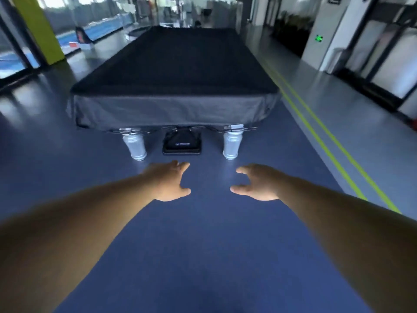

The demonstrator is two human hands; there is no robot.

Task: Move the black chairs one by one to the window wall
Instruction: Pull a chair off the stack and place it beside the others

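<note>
Presently, the left hand (168,182) and right hand (257,184) reach forward side by side, fingers loosely spread, holding nothing. No black chair is in view, so its direction, heading and long axis cannot be told; neither hand is nearer. Ahead stands a black-draped table (176,71), lengthwise away; the window wall (11,59) appears far left.

Window wall (10,57) along the far left, dark-framed glass panes, bright, blurred.

Both bare arms extended fwd; left hand (168,182) & right hand (257,184) empty, fingers loosely spread, thumbs inward.
</note>
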